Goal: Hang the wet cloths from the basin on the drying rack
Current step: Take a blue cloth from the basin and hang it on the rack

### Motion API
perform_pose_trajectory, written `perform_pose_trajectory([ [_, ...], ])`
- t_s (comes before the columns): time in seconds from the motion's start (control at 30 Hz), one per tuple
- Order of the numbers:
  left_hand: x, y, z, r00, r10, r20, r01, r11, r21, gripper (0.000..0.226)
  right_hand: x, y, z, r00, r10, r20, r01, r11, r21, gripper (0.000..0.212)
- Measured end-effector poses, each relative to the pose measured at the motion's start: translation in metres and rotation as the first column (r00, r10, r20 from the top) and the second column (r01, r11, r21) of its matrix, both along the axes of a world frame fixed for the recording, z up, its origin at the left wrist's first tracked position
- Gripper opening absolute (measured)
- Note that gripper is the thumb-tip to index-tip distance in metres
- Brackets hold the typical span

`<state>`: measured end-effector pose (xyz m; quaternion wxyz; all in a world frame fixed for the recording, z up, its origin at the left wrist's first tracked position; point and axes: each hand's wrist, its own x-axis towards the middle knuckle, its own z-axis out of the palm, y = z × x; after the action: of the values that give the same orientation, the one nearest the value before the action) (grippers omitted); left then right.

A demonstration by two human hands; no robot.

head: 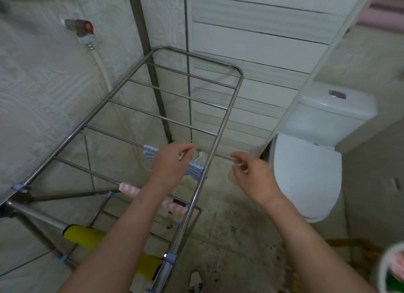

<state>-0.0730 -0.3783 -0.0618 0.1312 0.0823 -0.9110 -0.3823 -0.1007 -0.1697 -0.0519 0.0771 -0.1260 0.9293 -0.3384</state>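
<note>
A steel drying rack (227,109) stands in front of me in a tiled corner. Three cloths hang over its near rods: a blue-and-white wavy one (150,153), a pink-and-white one (130,188) and a yellow one (84,236). My left hand (172,163) hovers over the blue cloth with loosely curled fingers and holds nothing. My right hand (249,174) is just right of the rack's side rail, fingers relaxed and empty. The basin (388,268) shows at the lower right edge with pink and green cloth inside.
A white toilet (306,172) stands right of the rack. A valve with a red cap (84,28) and a hose hang on the left wall. A shoe (196,279) is on the stained floor below. Several far rods of the rack are bare.
</note>
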Motion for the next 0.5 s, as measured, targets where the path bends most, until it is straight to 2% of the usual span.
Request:
perform_pose_trajectory([
  [0.1, 0.003, 0.037, 0.016, 0.996, -0.082, 0.047, 0.078, 0.993, 0.093, 0.014, 0.008, 0.033, 0.021, 0.996, 0.013, 0.084, -0.011, 1.0, -0.028, 0.022],
  [0.3, 0.012, 0.134, 0.037, 0.963, -0.262, 0.058, 0.252, 0.958, 0.138, 0.018, 0.031, 0.12, 0.044, 0.994, -0.069, 0.079, 0.071, 0.997, -0.019, 0.016],
  [0.5, 0.026, 0.263, 0.037, 0.813, -0.572, 0.108, 0.567, 0.82, 0.072, 0.023, 0.074, 0.247, 0.048, 0.967, -0.242, 0.077, 0.245, 0.969, -0.041, 0.014],
])
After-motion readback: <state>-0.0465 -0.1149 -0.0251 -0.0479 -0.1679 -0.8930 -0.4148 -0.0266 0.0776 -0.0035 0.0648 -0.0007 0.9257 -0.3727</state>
